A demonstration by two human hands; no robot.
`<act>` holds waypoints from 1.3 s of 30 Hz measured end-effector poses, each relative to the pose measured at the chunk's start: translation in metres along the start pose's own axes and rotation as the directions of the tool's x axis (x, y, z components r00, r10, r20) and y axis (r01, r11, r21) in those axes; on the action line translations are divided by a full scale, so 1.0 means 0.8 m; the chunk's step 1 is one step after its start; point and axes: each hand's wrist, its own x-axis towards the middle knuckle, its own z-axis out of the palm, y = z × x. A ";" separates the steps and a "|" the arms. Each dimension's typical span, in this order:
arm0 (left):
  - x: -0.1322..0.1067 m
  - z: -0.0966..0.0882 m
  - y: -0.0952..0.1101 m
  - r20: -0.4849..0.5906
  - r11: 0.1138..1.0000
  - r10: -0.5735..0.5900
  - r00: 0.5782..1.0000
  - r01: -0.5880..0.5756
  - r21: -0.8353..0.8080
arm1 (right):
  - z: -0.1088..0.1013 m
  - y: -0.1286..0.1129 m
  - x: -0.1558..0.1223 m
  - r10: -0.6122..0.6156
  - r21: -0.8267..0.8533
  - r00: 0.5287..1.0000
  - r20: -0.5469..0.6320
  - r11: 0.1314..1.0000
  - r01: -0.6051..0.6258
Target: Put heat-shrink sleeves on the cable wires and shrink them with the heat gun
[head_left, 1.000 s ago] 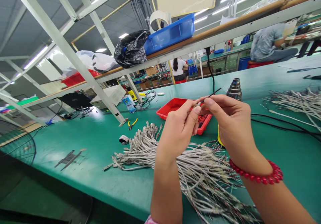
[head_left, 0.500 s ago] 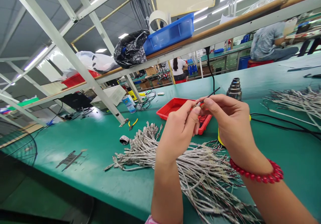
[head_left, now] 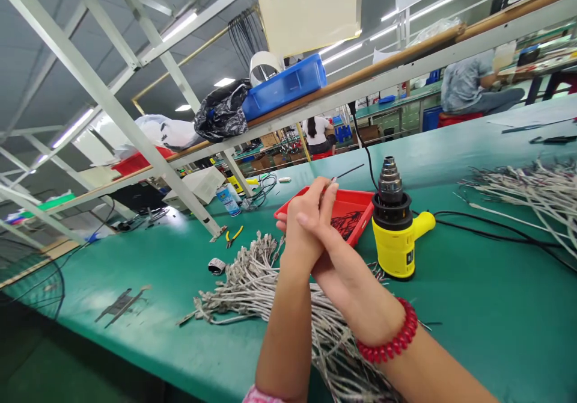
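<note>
My left hand (head_left: 306,222) is closed in a pinch over the red tray (head_left: 363,231). A thin black tube (head_left: 351,171) sticks out from its fingertips, with a small pale piece at its near end. My right hand (head_left: 336,249) lies across and under the left one, thumb over it; its stretched fingers are mostly hidden, with fingertips showing on the far side. Several thin black pieces (head_left: 346,222) lie in the tray. Below my hands spreads a pile of grey cables (head_left: 256,279) with plugs at the left end. A yellow heat gun (head_left: 394,240) stands nozzle up to the right.
More grey cables (head_left: 532,192) lie at the right, near a black cord (head_left: 496,225). Yellow-handled cutters (head_left: 234,234), a tape roll (head_left: 217,266) and a spray can (head_left: 228,199) are left. A shelf overhead holds a blue bin (head_left: 286,87). Two people sit beyond.
My right hand has let go of the black tube and moved left and down, across my left hand. The heat gun, mostly hidden before, now shows. The view has shifted slightly.
</note>
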 end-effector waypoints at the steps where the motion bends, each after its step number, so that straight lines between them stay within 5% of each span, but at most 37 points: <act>1: 0.008 0.004 0.000 0.015 1.000 0.001 1.000 -0.001 0.003 | 0.000 -0.006 0.000 0.051 0.081 0.998 -0.038 0.996 -0.048; 4: 0.032 0.010 0.001 -0.002 0.998 0.034 0.999 -0.034 0.054 | -0.001 -0.024 0.000 0.234 0.262 0.972 -0.029 0.940 -0.218; 7: 0.053 0.013 0.008 0.012 0.984 0.086 0.996 -0.087 0.158 | -0.002 -0.032 0.001 0.276 0.221 0.961 0.007 0.937 -0.271; 13: 0.075 0.031 0.029 0.082 0.921 0.118 0.990 -0.140 0.364 | -0.008 -0.041 0.011 0.246 0.319 0.967 -0.066 0.924 -0.213; 20: 0.081 0.048 0.049 0.255 0.916 0.064 0.965 -0.158 0.369 | -0.009 -0.059 0.005 0.220 0.426 0.961 -0.165 0.895 -0.132; 39: 0.079 0.051 0.051 0.332 0.858 -0.039 0.942 -0.139 0.494 | -0.007 -0.055 0.004 0.263 0.499 0.935 -0.240 0.859 -0.114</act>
